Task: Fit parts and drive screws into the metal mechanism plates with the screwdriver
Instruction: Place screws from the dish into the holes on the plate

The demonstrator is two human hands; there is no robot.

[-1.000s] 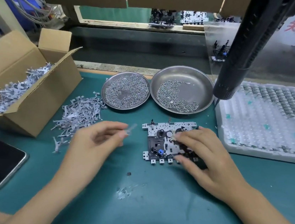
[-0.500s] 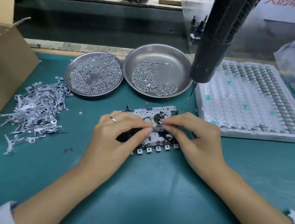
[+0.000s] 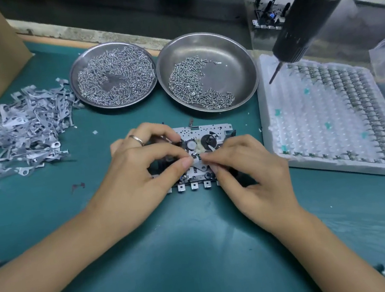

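While both your hands are bunched over the mechanism plate (image 3: 205, 129), you look to be in the fitting step, not the screwing one. Your left hand (image 3: 139, 174) and right hand (image 3: 245, 171) meet fingertip to fingertip near the middle of the plate, thumbs and forefingers curled in as if pinching a small metal part down into its seat. The part itself is too small and too covered to make out, so I cannot say whether it is already home.

The plate lies flat on the green mat (image 3: 200, 254), just in front of the two steel dishes. It is a pale, perforated metal sheet with a white toothed wheel (image 3: 190, 145) and a black hub (image 3: 210, 141) near its centre, and a row of small square tabs (image 3: 194, 185) along the edge nearest you.

Next, by my reading, you need to press the part flat and keep it from shifting with one hand. The other must take a screw from the right dish (image 3: 237, 67), which holds a loose heap of screws (image 3: 200, 91). Then you reach for the screwdriver (image 3: 310, 10), which hangs untouched over the white tray (image 3: 328, 114), its bit pointing down and to the left.

The left dish (image 3: 73, 73) is spread with smaller pieces, and the pile of grey stamped parts (image 3: 25, 132) lies at your left.
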